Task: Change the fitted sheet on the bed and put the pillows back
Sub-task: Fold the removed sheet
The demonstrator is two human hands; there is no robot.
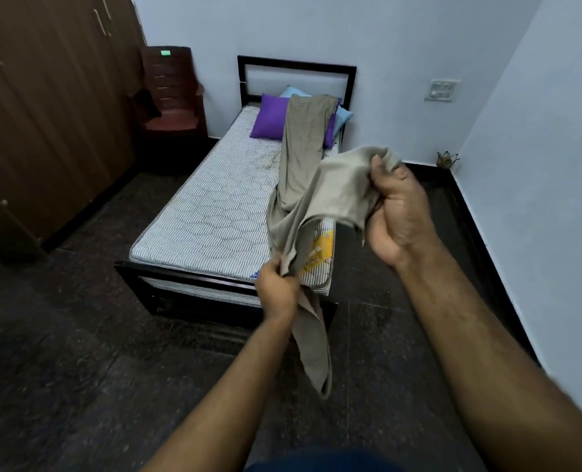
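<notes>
The sheet (pixel 303 158) runs lengthwise up the right side of the bare mattress (pixel 211 212), its far end draped over the pillows (pixel 270 115) — its near end off the foot, in both hands. Right hand (pixel 396 212), higher, bunches an edge in a fist; left hand (pixel 277 291), lower, pinches a hanging fold. The mattress lies ahead and left, so spreading likely goes leftward; the wall (pixel 538 165) crowds the right, open floor (pixel 61 318) lies left.

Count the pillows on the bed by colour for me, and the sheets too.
Purple square pillows: 1
Light blue pillows: 1, mostly hidden behind the purple one
Grey-beige fabric sheets: 1, gripped by left hand and right hand
Total: 3
</notes>
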